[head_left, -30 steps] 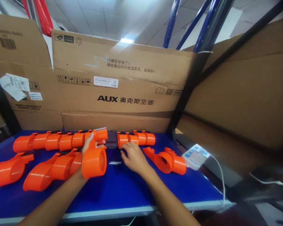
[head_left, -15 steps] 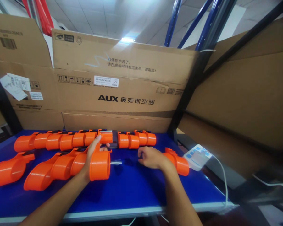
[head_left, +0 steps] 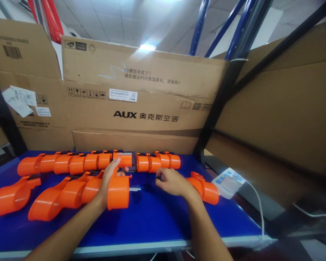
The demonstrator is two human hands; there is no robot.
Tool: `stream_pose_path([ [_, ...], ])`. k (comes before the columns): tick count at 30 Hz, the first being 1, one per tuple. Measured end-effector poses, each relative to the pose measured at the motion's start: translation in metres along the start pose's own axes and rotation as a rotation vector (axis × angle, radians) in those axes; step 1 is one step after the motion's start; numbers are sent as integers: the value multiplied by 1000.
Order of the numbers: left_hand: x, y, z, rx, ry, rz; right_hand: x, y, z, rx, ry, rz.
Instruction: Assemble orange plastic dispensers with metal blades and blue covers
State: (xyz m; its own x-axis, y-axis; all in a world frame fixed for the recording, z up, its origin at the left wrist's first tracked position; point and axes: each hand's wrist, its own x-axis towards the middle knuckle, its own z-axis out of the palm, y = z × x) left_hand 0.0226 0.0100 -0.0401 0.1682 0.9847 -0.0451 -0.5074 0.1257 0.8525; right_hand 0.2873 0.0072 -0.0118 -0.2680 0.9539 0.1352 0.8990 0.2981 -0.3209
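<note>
My left hand (head_left: pixel 112 177) is closed around an orange plastic part (head_left: pixel 118 193) with a wide round hoop. Its upper end, by my thumb, carries a pale metallic strip. My right hand (head_left: pixel 170 181) is to the right, above the blue tabletop, with fingers curled together in a pinch. A small dark thing shows at its fingertips, too small to name. Between the hands, thin silver rods (head_left: pixel 135 189) lie near the hoop. Behind the left hand is a dark flat box (head_left: pixel 133 161), partly hidden.
Similar orange parts (head_left: pixel 62 164) line the back of the blue table (head_left: pixel 152 221), with more (head_left: pixel 72 194) at front left and a pair (head_left: pixel 209 192) at right. A white device (head_left: pixel 228 183) with a cable stands on the right edge. A cardboard sheet (head_left: pixel 141 134) closes the back.
My left hand and the orange part have shifted slightly right. My right hand has moved slightly left, and a dark thing now shows at its fingertips.
</note>
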Motion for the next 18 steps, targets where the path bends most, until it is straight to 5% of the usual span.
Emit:
stream_pose_path([
  [10,1,-17,13,186,-53,115,8,-15,9,208,478,-318],
  [18,3,-19,12,253,-82,118,8,-28,20,270,607,-419],
])
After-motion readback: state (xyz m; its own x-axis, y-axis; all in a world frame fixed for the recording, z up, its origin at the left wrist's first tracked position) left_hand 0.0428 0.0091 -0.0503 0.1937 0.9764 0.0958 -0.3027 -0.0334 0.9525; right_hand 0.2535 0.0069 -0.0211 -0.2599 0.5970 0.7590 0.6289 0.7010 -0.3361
